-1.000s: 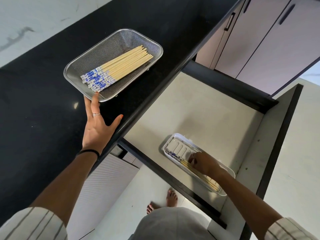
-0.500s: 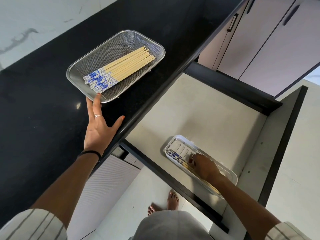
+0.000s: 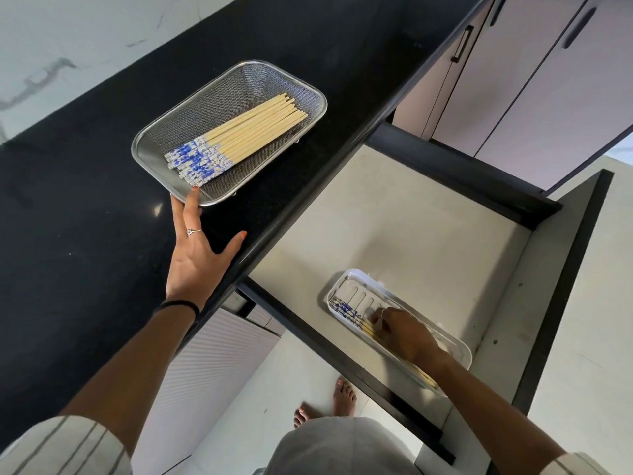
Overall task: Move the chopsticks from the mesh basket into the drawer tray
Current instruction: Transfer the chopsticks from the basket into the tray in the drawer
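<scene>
Since a second ago our right hand (image 3: 406,334) has slid toward the blue ends of the chopsticks in the drawer tray (image 3: 346,279) — grip indiscernible; left hand (image 3: 197,255) spread, fingertip touching mesh basket (image 3: 205,87) — remaining chopsticks (image 3: 246,135) inside.

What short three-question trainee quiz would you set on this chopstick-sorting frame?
1. True or false: the mesh basket on the black countertop is already emptied of chopsticks.
2. Which hand is down in the white drawer tray: (a) left hand, (b) right hand?
3. Fill in: the left hand's fingertips touch the basket's ___.

Key:
1. False; a bundle of blue-patterned chopsticks lies in it.
2. b; it rests on the chopsticks in the tray.
3. Rim, at the near corner.
</scene>
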`<state>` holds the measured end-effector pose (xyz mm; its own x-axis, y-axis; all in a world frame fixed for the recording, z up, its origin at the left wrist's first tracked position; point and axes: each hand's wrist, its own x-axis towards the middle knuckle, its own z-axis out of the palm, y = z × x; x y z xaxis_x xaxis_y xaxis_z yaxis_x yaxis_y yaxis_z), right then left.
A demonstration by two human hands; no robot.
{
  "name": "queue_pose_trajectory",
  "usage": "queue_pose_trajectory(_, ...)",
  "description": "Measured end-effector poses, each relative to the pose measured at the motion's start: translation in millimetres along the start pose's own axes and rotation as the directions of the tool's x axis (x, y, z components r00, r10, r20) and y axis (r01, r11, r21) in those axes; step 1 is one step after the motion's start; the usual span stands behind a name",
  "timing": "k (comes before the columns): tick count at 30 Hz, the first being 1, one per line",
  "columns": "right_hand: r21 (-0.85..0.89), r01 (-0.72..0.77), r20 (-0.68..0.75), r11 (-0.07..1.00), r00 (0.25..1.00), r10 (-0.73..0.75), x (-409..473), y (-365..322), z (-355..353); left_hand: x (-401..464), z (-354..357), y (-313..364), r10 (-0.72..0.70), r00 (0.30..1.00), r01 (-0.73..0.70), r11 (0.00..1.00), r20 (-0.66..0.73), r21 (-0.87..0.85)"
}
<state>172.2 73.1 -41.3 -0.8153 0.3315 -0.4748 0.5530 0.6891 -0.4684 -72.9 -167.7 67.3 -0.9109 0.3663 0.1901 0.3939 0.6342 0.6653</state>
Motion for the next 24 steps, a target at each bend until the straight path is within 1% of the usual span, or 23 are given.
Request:
queue_pose_trajectory(4, 0.048, 0.004, 0.002, 0.999, 1.0, -0.004, 0, 4, -5, 0, 0, 1, -0.005, 1.0, 0.005, 1.0, 0.001, 0.001)
queue_pose_trajectory(7, 0.045, 0.019, 0.018, 0.999, 1.0, -0.02, 2, 4, -13, 1, 0, 1, 0.008, 1.0, -0.008, 1.0, -0.002, 0.0)
queue_pose_trajectory(9, 0.035, 0.047, 0.051, 0.998, 0.998, -0.049, 4, -1, -23, 0, 0, 0, 0.016, 1.0, -0.016, 1.0, -0.007, 0.013)
queue_pose_trajectory(10, 0.042, 0.082, 0.045, 0.996, 0.995, -0.083, 5, -6, -30, 0, 0, 0, 0.014, 1.0, -0.014, 1.0, -0.011, 0.024)
queue_pose_trajectory(11, 0.06, 0.112, 0.033, 0.992, 0.993, -0.114, 5, -14, -39, -1, 0, 1, 0.005, 1.0, -0.005, 0.999, -0.016, 0.038)
queue_pose_trajectory(14, 0.146, 0.219, -0.067, 0.965, 0.975, -0.211, 9, -45, -73, -1, 0, 3, -0.018, 0.999, 0.021, 0.997, -0.039, 0.079)
queue_pose_trajectory(16, 0.189, 0.274, -0.139, 0.943, 0.958, -0.251, 13, -74, -100, -1, 0, 3, -0.003, 0.999, 0.008, 0.996, -0.051, 0.093)
queue_pose_trajectory(18, 0.188, 0.354, -0.259, 0.916, 0.918, -0.302, 19, -107, -128, 0, 0, 2, 0.034, 0.998, -0.026, 0.992, -0.06, 0.12)
queue_pose_trajectory(20, 0.13, 0.458, -0.383, 0.879, 0.841, -0.382, 28, -142, -151, 1, -1, 1, 0.037, 0.997, -0.029, 0.991, -0.061, 0.132)
queue_pose_trajectory(22, 0.06, 0.547, -0.459, 0.835, 0.758, -0.463, 36, -175, -171, 0, 0, 0, 0.048, 0.997, -0.038, 0.988, -0.066, 0.147)
queue_pose_trajectory(24, 0.017, 0.594, -0.485, 0.804, 0.708, -0.513, 48, -208, -185, 1, 0, -3, 0.066, 0.996, -0.054, 0.983, -0.063, 0.174)
